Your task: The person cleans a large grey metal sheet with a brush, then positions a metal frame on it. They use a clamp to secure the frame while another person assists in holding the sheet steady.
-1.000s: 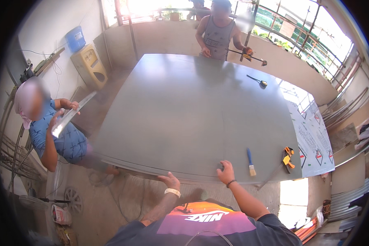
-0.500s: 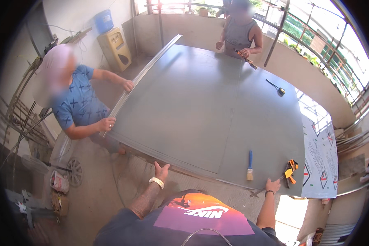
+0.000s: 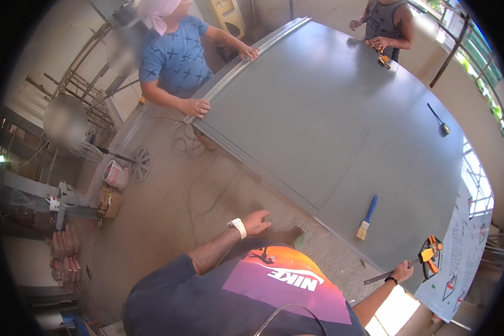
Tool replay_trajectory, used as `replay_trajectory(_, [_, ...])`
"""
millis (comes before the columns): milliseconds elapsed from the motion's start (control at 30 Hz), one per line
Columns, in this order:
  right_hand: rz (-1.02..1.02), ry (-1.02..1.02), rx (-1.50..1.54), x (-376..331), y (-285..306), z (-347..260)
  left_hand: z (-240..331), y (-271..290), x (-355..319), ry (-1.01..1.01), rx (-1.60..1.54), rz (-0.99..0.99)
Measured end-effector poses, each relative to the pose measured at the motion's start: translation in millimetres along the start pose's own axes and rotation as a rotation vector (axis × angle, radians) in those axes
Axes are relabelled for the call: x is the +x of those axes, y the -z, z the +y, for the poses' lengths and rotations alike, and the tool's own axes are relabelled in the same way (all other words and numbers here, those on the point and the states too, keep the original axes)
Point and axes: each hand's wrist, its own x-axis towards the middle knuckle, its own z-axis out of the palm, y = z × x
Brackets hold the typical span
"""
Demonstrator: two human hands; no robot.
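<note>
While a large grey metal sheet (image 3: 330,112) is laid flat across the right and far part of the scene, its near right corner is met by the right hand (image 3: 402,272). That hand is seen closed around the dark bar of an orange and black bar clamp (image 3: 425,256), which is held at the sheet's edge, the orange head lying just right of the hand. The left hand (image 3: 256,222) is kept off the sheet, over the concrete floor (image 3: 168,224) near the middle of the near edge; its fingers are spread loosely and nothing is gripped in it. A pale wristband (image 3: 238,227) is worn on that wrist.

A blue-handled paintbrush (image 3: 367,217) is found lying on the sheet, near its near edge and just left of the clamp. Farther off, a dark long-handled tool (image 3: 437,120) is set on the sheet toward its right side.

At the far left edge, a long metal channel (image 3: 246,64) is held against the sheet by both hands of a person in a blue patterned shirt (image 3: 176,56). At the far corner, a small orange tool (image 3: 382,58) is pressed to the sheet by a second person in a dark sleeveless top (image 3: 387,22).

To the left, a small wheel (image 3: 140,163) and a white bag (image 3: 115,173) are seen on the floor, beside metal frames.
</note>
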Motion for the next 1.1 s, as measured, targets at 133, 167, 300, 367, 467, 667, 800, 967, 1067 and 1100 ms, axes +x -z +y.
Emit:
replay_trajectory(133, [-0.043, 0.336, 0.066, -11.8, 20.7, -66.3, 24.1, 18.1, -5.9, -0.109, -0.030, -0.037])
replay_trajectory(167, [-0.133, 0.374, 0.115, -28.1, 24.8, -105.1, 34.9, 27.3, -7.1, -0.140, -0.032, -0.018])
replay_trajectory(300, [-0.445, 0.559, 0.294, -107.2, 1.8, -226.0, 82.3, 70.0, 12.1, -0.435, -0.054, 0.264])
replay_trajectory(367, [-0.675, 0.549, 0.447, -160.7, -20.5, -263.3, 99.8, 101.1, 13.6, -0.593, -0.081, 0.506])
replay_trajectory(467, [-0.931, 0.716, 0.363, -246.5, -55.1, -308.4, 111.7, 166.6, -14.1, -0.697, -0.026, 0.826])
replay_trajectory(667, [-1.391, 1.059, 0.128, -392.5, -93.3, -366.3, 32.4, 260.7, -74.1, -0.659, 0.145, 0.920])
replay_trajectory(800, [-1.721, 1.187, -0.019, -454.5, -110.7, -404.3, -41.9, 287.2, -103.8, -0.550, 0.047, 0.682])
replay_trajectory(967, [-1.977, 1.252, -0.036, -501.8, -139.8, -437.7, -86.4, 312.0, -141.6, -0.411, -0.082, 0.492])
replay_trajectory(1067, [-2.051, 1.247, -0.082, -506.6, -154.4, -448.5, -123.6, 307.7, -136.5, -0.427, 0.029, 0.668])
replay_trajectory(1100, [-2.077, 1.256, -0.084, -508.7, -159.0, -452.2, -138.2, 307.9, -134.4, -0.399, 0.068, 0.754])
